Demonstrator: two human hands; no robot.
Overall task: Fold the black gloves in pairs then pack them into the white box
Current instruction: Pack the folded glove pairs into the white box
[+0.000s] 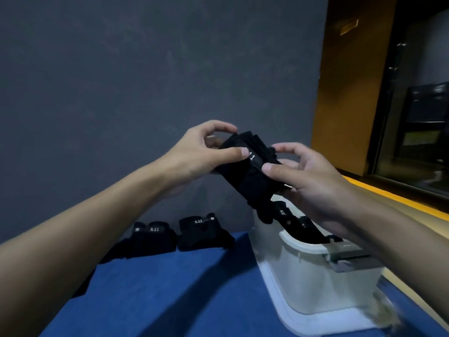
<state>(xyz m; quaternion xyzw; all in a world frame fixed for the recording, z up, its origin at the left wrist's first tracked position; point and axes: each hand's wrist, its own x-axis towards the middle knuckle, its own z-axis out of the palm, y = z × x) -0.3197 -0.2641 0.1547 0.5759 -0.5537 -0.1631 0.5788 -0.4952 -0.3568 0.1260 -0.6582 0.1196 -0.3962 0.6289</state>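
A pair of black gloves (245, 176) is held up in the air, above the far end of the white box (313, 283). My left hand (201, 154) grips its upper left end, thumb on the white lettering. My right hand (306, 176) pinches the right side, thumb on top. The glove fingers hang down toward the box. Inside the box lie more black gloves (301, 224). Two folded black glove pairs (153, 239) (204, 233) sit on the blue table top (170, 293) against the wall.
A grey wall (145, 81) stands right behind the table. The box has a grey latch (349, 256) on its near rim. To the right are an orange panel (349, 93) and a dark glass window.
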